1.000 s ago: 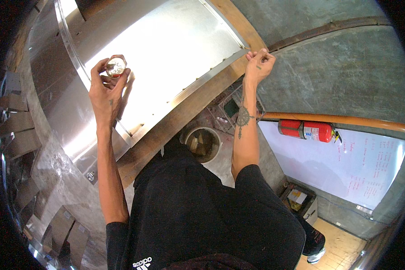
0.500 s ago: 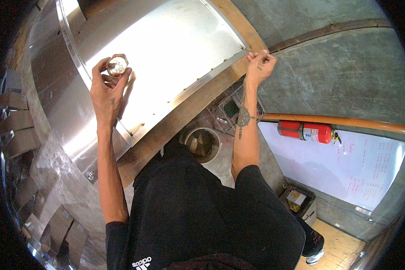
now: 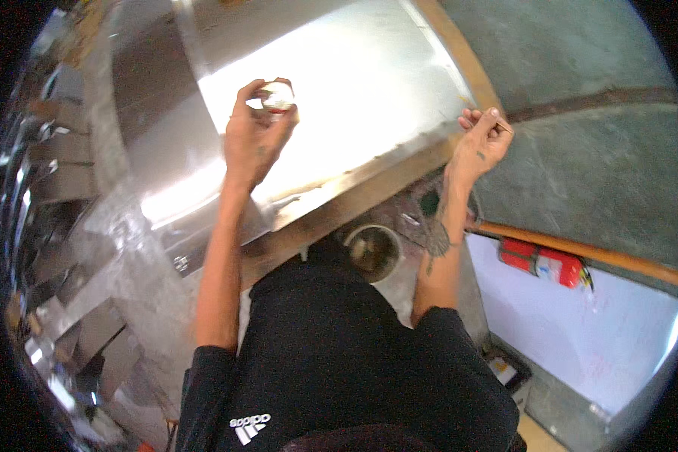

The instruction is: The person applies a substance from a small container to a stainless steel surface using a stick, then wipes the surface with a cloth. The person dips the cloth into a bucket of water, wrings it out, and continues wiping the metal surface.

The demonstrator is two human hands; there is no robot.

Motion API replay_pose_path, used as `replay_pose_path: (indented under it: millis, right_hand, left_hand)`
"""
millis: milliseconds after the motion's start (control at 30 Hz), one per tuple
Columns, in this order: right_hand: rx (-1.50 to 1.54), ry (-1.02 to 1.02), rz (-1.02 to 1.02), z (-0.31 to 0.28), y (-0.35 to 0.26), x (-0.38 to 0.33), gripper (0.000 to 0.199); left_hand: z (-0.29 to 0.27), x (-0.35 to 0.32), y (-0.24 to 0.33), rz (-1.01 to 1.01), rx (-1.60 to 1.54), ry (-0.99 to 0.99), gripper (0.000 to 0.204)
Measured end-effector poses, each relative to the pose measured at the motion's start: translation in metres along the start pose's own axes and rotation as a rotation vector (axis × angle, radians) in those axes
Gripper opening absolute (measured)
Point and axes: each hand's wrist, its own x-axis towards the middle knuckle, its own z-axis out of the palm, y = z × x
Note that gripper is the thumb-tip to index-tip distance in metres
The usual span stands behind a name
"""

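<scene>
My left hand (image 3: 255,145) is wrapped round a small round jar (image 3: 278,96) with a pale, shiny top and a reddish side. It hangs above a bright sheet-metal panel (image 3: 354,90). Off the panel's right corner, my right hand (image 3: 479,149) is raised, thumb and forefinger pinched on a thin stick (image 3: 505,126). Blur hides the stick's tip and the jar's contents. Along the panel's near and right sides runs a wooden edge (image 3: 369,179), with small dark spots on the metal rim beside it.
Below the wooden edge a round bucket (image 3: 374,256) stands on the floor. A red fire extinguisher (image 3: 546,264) hangs by a whiteboard (image 3: 565,324) at the right. Flat brown boxes (image 3: 71,154) lie along the left. A grey wall (image 3: 587,162) rises beyond the panel.
The view has shifted, so the panel and surroundings sit further right and lower. My right hand has drawn away from the panel's corner, still pinching the stick. My left hand keeps the jar.
</scene>
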Motion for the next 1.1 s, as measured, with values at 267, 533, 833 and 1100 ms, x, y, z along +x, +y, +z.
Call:
replay_pose_path:
  millis: [267, 533, 833, 1100]
  right_hand:
    - [0.038, -0.536, -0.061, 0.097, -0.073, -0.118, 0.018]
    - [-0.137, -0.589, -0.299, 0.133, -0.063, -0.127, 0.022]
    - [-0.095, -0.531, -0.064, 0.120, -0.074, -0.122, 0.022]
    - [0.067, -0.060, 0.063, 0.052, -0.035, -0.053, 0.030]
  left_hand:
    - [-0.013, 0.003, 0.013, -0.011, 0.001, -0.041, 0.062]
    - [-0.013, 0.002, 0.015, -0.003, -0.058, -0.016, 0.059]
    - [-0.005, 0.001, 0.006, -0.084, -0.028, -0.026, 0.062]
    - [-0.007, 0.001, 0.009, -0.018, 0.030, -0.029, 0.059]
